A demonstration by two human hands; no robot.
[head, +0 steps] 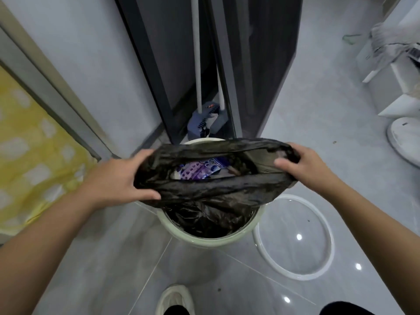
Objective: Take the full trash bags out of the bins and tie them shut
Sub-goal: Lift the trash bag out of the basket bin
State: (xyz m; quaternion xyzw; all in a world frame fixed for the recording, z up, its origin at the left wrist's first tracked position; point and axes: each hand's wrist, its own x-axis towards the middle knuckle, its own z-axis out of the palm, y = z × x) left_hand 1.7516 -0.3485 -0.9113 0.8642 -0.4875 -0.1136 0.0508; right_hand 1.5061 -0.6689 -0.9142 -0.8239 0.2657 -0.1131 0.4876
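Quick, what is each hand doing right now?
Left hand: grips the left edge of the black trash bag.
Right hand: grips the bag's right edge, fingers curled into the plastic, above the bin.

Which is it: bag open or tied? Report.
Open: left hand and right hand hold the black bag apart at its rim; purple packaging shows inside.

The person's left hand (118, 178) and right hand (311, 169) were uncovered, and both forearms (56, 226) ran bare to the edges of the view. Low down, a pale cream shoe (175, 296) with a rounded toe showed on one foot, a black trouser cuff (176, 311) falling over its back. A second dark trouser leg (346, 309) showed at the lower right.
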